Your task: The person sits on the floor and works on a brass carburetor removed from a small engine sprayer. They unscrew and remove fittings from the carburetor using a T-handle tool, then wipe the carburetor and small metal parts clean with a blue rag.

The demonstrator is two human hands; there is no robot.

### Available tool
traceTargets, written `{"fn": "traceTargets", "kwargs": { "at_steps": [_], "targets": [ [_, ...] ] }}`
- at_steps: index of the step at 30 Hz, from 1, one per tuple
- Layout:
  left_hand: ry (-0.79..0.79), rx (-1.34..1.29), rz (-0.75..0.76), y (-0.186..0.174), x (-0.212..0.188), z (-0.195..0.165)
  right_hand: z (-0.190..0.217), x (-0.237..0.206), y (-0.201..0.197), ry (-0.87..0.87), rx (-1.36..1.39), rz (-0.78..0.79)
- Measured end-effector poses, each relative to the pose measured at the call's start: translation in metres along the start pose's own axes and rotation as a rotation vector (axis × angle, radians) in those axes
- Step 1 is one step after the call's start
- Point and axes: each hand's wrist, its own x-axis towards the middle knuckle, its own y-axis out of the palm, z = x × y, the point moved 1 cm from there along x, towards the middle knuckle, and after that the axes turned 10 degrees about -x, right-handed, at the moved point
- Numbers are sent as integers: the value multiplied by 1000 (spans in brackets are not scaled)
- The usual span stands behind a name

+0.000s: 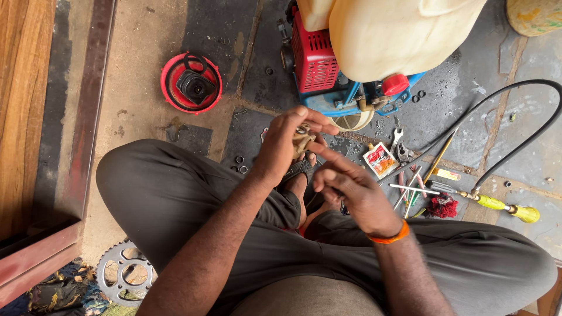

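Hiding a small metal part (302, 139), left-hand fingers (293, 120) clamped; right-hand fingers (328, 158) apart.

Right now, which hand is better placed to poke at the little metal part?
Probably the right hand. The left hand is already wrapped around the metal part, holding it up, while the right hand's fingers are free and its forefinger reaches toward the part.
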Motion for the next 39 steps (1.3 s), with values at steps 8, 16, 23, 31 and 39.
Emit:
{"fn": "traceTargets", "kwargs": {
  "at_steps": [8, 16, 23, 31, 39],
  "targets": [
    [442, 464, 178, 13, -14, -4, -4, -14, 9, -93, 635, 341],
    [415, 511, 206, 21, -25, -11, -27, -23, 22, -180, 1065, 446],
    [445, 522, 218, 24, -28, -14, -27, -25, 29, -194, 1108, 441],
    [494, 550, 203, 23, -33, -12, -16, -25, 19, -125, 920, 393],
    [466, 741, 201, 24, -29, -9, -23, -26, 27, -163, 1098, 386]
  ]
}}
